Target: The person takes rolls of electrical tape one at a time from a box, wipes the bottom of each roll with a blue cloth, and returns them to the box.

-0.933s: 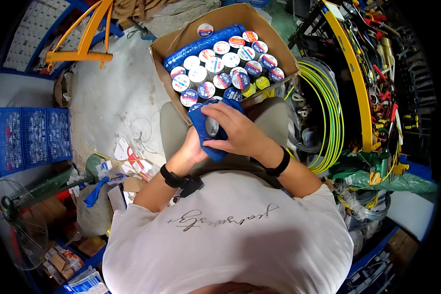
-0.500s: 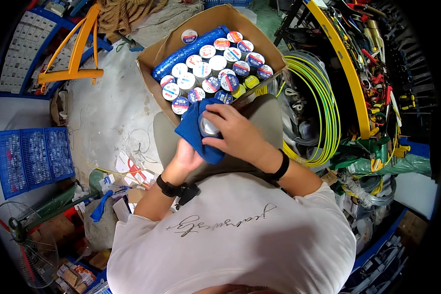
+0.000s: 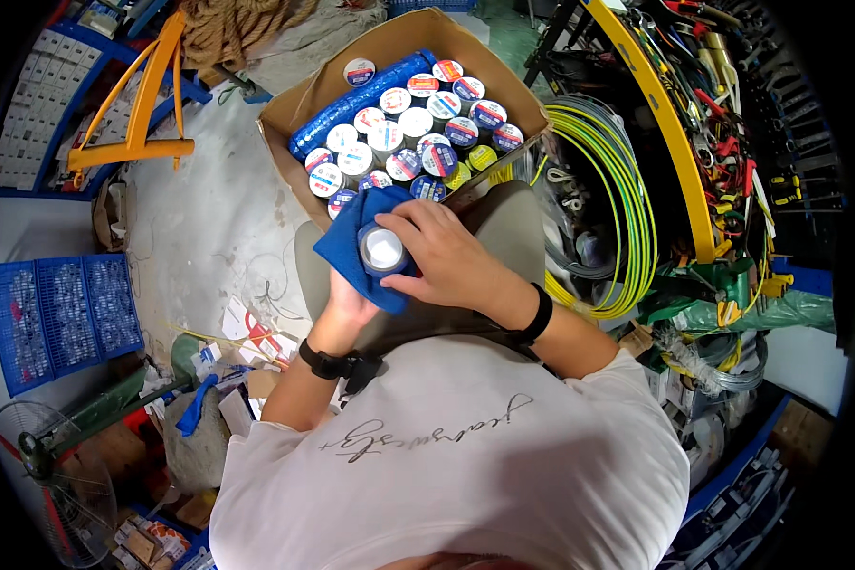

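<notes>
A blue cloth point(image 3: 344, 249) lies over the palm and fingers of my left hand point(image 3: 351, 300), which is closed round it from below, so most of its fingers are hidden. Against the cloth sits a round roll of tape point(image 3: 384, 249) with a bright white face turned up. My right hand point(image 3: 446, 255) grips this roll from the right, thumb at its near side and fingers curled over the far side. Just beyond both hands stands an open cardboard box point(image 3: 280, 114) with several tape rolls point(image 3: 414, 122) in it, their round labels white, blue, red and yellow.
Inside the box a long blue wrapped bundle point(image 3: 361, 103) lies along the far left side. Coils of yellow-green wire point(image 3: 648, 218) hang at the right, beside a yellow-edged tool rack point(image 3: 670, 123). At the left are blue baskets point(image 3: 66, 318), an orange frame point(image 3: 147, 100) and a fan point(image 3: 43, 465).
Both hands have shifted slightly left and nearer to me with the cloth and roll. The roll has tilted, so more of its white face shows.
</notes>
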Demonstrator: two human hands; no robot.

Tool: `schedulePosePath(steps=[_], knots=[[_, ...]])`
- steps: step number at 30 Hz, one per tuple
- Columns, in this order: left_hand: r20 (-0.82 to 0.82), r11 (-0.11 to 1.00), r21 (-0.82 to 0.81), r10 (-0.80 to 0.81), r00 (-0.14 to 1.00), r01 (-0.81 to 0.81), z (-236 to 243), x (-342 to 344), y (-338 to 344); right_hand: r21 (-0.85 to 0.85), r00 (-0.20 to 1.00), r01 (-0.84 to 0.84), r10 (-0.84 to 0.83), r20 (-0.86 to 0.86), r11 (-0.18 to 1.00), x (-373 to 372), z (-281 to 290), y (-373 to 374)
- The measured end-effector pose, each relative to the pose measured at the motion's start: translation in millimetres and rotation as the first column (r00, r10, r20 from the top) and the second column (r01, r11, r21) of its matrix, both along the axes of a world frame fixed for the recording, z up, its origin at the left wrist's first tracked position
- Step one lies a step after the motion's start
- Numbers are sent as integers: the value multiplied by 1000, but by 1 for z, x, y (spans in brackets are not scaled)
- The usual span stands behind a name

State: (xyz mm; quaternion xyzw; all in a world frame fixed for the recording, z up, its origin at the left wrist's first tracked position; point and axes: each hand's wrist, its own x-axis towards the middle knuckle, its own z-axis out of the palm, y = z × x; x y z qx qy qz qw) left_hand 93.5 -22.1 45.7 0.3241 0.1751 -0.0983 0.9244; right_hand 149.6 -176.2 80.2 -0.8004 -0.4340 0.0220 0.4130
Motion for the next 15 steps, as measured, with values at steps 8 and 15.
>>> schedulePosePath(steps=[8,15], knots=[[-70,987,-143,-82,994,72,-5,-7,0,10,976,-201,199,87,980,4,-15,-8],[-88,999,20,27,996,-26,-10,-5,-10,-2,999,-36,36,-25,999,-2,-11,-1]])
